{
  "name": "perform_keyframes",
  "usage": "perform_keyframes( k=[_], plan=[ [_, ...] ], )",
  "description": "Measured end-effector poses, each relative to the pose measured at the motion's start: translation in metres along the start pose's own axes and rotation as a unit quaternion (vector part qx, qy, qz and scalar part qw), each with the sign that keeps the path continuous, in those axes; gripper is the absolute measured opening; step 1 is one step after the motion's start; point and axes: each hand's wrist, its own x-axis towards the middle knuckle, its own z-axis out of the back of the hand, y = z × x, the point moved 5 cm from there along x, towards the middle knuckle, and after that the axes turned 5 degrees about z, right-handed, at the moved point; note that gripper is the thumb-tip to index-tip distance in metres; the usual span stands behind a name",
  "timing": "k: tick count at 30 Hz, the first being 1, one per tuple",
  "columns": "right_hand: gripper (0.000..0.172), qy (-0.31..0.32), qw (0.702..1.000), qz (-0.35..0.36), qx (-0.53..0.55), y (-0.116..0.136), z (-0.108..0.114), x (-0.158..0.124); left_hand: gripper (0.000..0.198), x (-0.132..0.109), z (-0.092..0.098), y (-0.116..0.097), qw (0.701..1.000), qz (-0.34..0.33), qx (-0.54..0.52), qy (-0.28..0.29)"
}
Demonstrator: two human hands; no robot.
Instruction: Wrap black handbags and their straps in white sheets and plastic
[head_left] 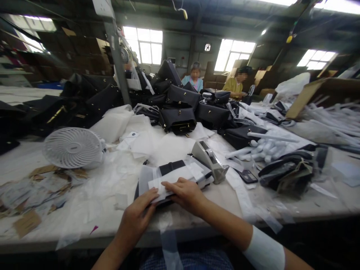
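Note:
In front of me on the table lies a flat black item, seemingly a bag [172, 167], partly covered by a folded strip of white paper [184, 173]. My left hand [139, 212] grips the near left end of this paper, its fingertips on top. From the right, my right hand [188, 194] holds the same paper, fingers pressed along its near edge; part of that grip is hidden. Just behind the bundle stands a grey tape dispenser [208, 159]. Clear tape [170, 245] hangs over the table edge below my hands.
A white fan [74, 148] stands at left, near brown and white scraps [42, 189]. Black handbags [180, 118] are piled behind white sheets. At right are a phone-like device [248, 176], white padded rolls [267, 148], a dark bundle [289, 168] and a cardboard box [312, 95]. Several people work beyond.

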Motion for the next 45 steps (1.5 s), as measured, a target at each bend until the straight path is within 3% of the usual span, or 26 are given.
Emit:
perform_keyframes(
  k=[4, 9, 17, 23, 27, 34, 38, 45],
  plan=[
    [0.047, -0.019, 1.0, 0.012, 0.012, 0.004, 0.003, 0.0, 0.024, 0.001, 0.004, -0.003, 1.0, 0.01, -0.024, 0.006],
    [0.059, -0.016, 1.0, -0.01, -0.005, 0.005, 0.003, 0.001, 0.028, 0.0, 0.007, -0.01, 1.0, 0.002, -0.024, -0.003],
    [0.064, 0.0, 1.0, -0.012, -0.002, 0.005, 0.006, 0.0, 0.04, -0.01, 0.007, -0.023, 0.989, -0.14, 0.049, -0.001],
    [0.046, -0.033, 0.999, 0.019, -0.003, 0.005, 0.005, -0.002, 0.05, -0.019, 0.009, -0.027, 0.977, -0.188, 0.099, 0.013],
    [0.037, -0.043, 0.998, 0.034, 0.008, 0.004, 0.005, -0.003, 0.043, -0.015, 0.011, -0.036, 0.977, -0.176, 0.117, 0.011],
    [0.052, -0.01, 1.0, 0.017, 0.005, 0.002, 0.005, 0.0, 0.025, 0.003, 0.017, -0.043, 0.986, -0.102, 0.126, -0.046],
    [0.052, -0.002, 1.0, 0.017, 0.002, 0.001, 0.007, 0.003, 0.028, 0.005, 0.013, -0.041, 0.982, -0.08, 0.157, -0.064],
    [0.051, 0.003, 1.0, 0.026, -0.003, 0.0, 0.009, 0.008, 0.024, 0.009, 0.006, -0.039, 0.976, -0.074, 0.204, -0.027]
  ],
)
